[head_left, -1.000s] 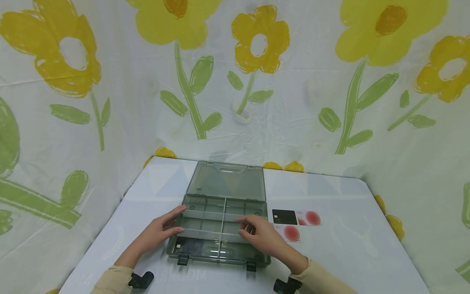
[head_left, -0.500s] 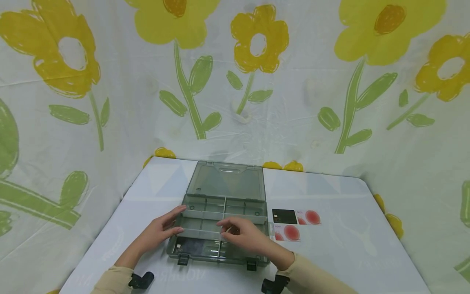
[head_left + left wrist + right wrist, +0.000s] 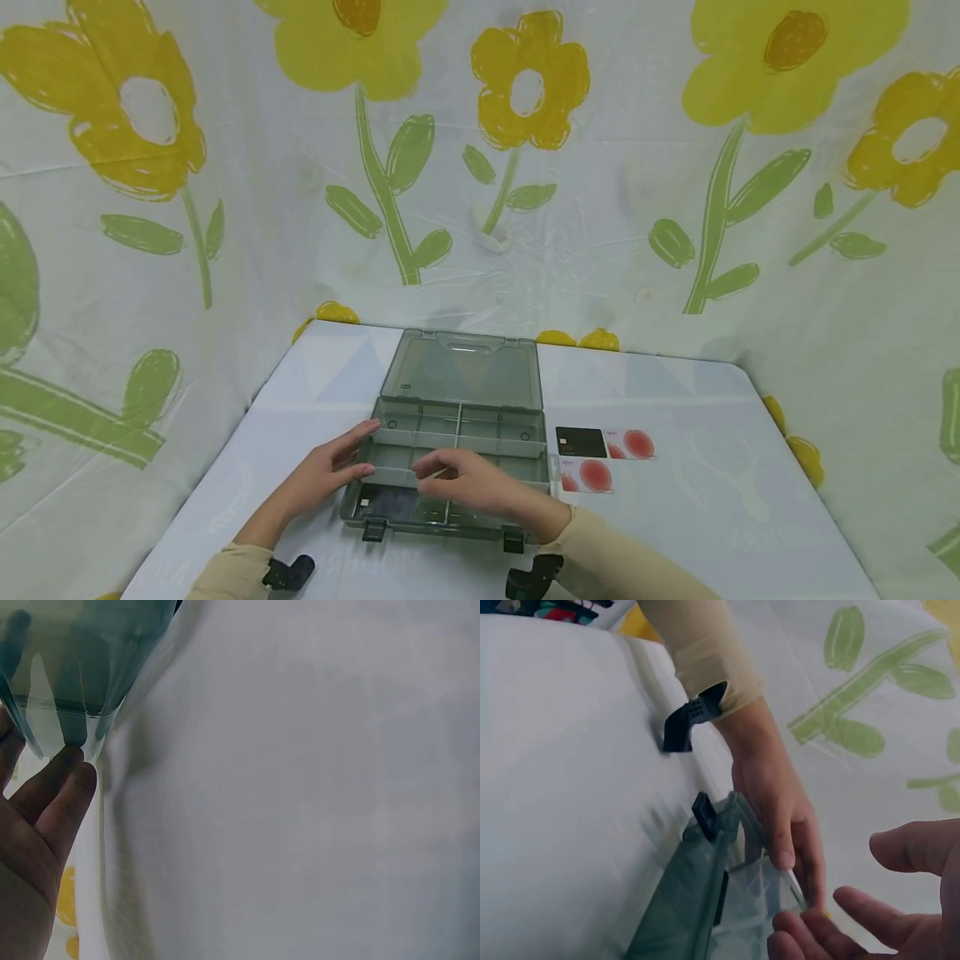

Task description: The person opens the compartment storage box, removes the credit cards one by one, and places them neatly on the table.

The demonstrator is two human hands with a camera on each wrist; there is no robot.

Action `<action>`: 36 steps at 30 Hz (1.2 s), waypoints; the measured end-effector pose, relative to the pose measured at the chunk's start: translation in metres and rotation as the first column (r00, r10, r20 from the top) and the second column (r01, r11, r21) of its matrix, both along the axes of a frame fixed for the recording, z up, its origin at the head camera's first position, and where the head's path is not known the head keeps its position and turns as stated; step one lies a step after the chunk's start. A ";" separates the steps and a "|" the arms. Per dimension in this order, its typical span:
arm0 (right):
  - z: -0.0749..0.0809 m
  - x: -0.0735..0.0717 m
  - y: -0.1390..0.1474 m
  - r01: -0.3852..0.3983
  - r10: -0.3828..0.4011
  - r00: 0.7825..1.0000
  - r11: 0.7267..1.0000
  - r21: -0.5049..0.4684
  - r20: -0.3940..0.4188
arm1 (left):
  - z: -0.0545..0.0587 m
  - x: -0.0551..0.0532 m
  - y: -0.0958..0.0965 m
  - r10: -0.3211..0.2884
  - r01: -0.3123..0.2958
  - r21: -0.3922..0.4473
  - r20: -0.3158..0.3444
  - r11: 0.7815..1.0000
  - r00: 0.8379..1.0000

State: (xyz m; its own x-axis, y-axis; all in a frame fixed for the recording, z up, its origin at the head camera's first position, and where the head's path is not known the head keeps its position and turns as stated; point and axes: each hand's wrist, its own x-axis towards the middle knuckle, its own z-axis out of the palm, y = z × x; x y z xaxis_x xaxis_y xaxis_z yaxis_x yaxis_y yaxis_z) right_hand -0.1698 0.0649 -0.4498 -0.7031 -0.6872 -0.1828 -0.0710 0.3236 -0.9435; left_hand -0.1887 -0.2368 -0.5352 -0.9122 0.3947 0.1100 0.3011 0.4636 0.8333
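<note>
A translucent grey-green compartment box (image 3: 495, 467) lies on the table with its lid (image 3: 465, 367) laid back. My left hand (image 3: 322, 471) rests against the box's left side, fingers fairly straight, thumb at the rim; in the left wrist view its fingertips touch the box wall (image 3: 97, 667). My right hand (image 3: 476, 483) hovers over the front middle of the box. Its fingers are loosely bent, with a gap to the thumb and nothing between them in the right wrist view. A dark card (image 3: 386, 502) lies in the front left compartment, its right end partly behind the right hand.
Right of the box, a black card (image 3: 581, 442) lies beside a white card with a red circle (image 3: 633, 444); a similar red-circle card (image 3: 588, 476) lies just in front. Two latches (image 3: 373, 530) hang at the box's front. A flower-printed cloth (image 3: 562, 233) surrounds the white table (image 3: 697, 517).
My right hand has moved left across the box, from its right half to the front middle. The left hand, box and cards have stayed in place.
</note>
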 end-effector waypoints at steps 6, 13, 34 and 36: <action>-0.001 0.000 -0.009 0.004 -0.008 0.992 0.999 0.033 0.129 | -0.001 0.000 -0.001 -0.008 0.008 0.002 -0.007 1.000 1.000; -0.003 -0.004 -0.017 -0.028 0.031 0.936 1.000 -0.014 0.350 | 0.001 0.000 0.000 -0.004 0.004 -0.002 -0.001 1.000 1.000; -0.015 -0.003 -0.037 0.006 0.012 0.865 0.999 -0.034 0.502 | 0.001 0.000 0.001 -0.002 0.002 -0.004 0.000 1.000 1.000; -0.016 -0.004 -0.037 0.012 0.013 0.854 0.999 -0.044 0.520 | 0.000 0.000 0.001 -0.001 0.001 0.001 0.004 1.000 1.000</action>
